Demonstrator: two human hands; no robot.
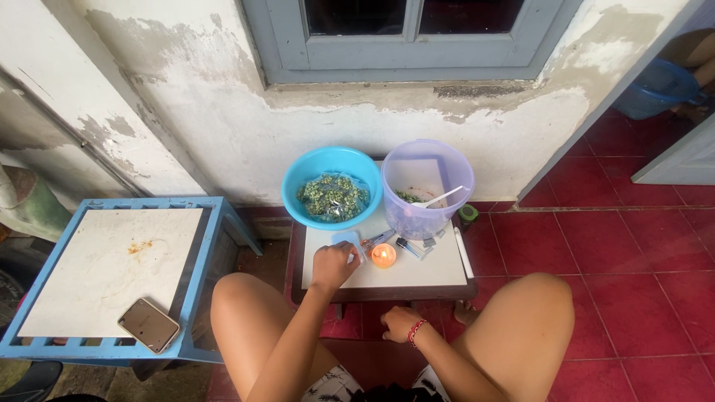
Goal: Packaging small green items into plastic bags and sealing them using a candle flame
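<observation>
— Head view first. Step in hand?

— Looks like work at the flame: left hand (pixel 335 264) pinched shut on a small clear plastic packet (pixel 347 240), held over the left half of the low white-topped table (pixel 436 274), just beside the short lit orange candle (pixel 383 257).

— Right hand (pixel 401 324)?

— Low between the knees, under the table's near edge, red bead band at the wrist. Curled loosely; impossible to tell whether closed on anything.

— At the far edge?

— Round blue plastic bowl (pixel 328 158) at the far left corner, heaped with bagged green bits. Translucent lilac plastic tub (pixel 424 160) at the far right, white spoon (pixel 439 197) inside.

— Next move, as a judgement?

— Calls for a steady pinch and only the packet's edge near the flame, fingertips kept apart from it.
</observation>
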